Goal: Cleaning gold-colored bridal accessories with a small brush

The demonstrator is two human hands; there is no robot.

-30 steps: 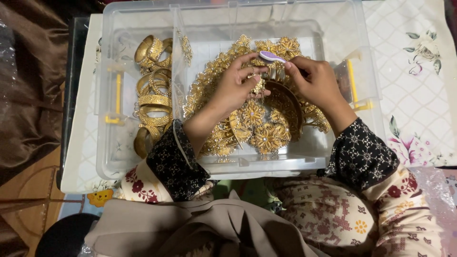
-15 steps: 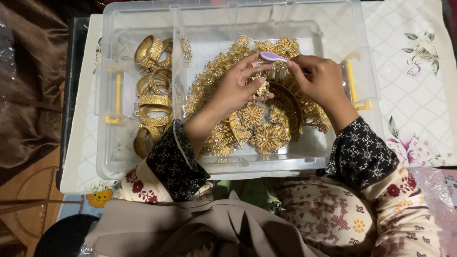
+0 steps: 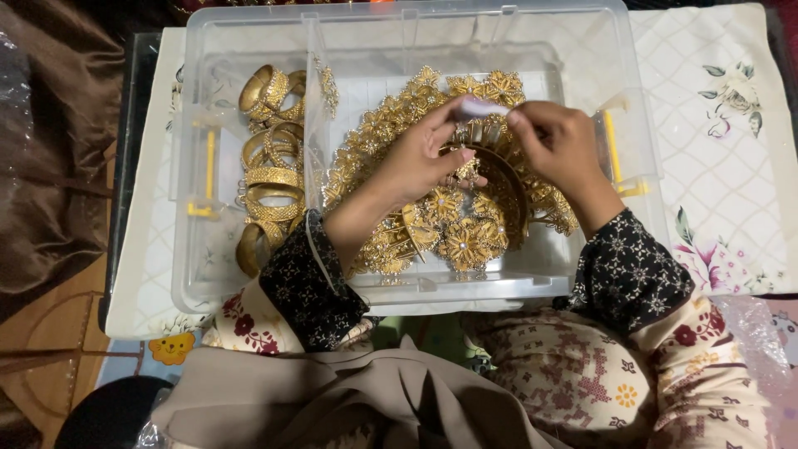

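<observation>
A gold floral headpiece lies in the large compartment of a clear plastic box. My left hand and my right hand hover over its upper middle. Together their fingertips pinch a small pale lilac piece, held just above the gold flowers. My left fingers also touch the headpiece's ornaments. What the pale piece is cannot be made out.
Several gold bangles fill the box's left compartment, behind a clear divider. Yellow latches sit on both box sides. The box rests on a white quilted floral cloth. Brown fabric lies left. My lap is below.
Both hands stayed over the headpiece. The pale piece and the fingertips shifted slightly, with my left fingers closing more tightly toward my right hand.
</observation>
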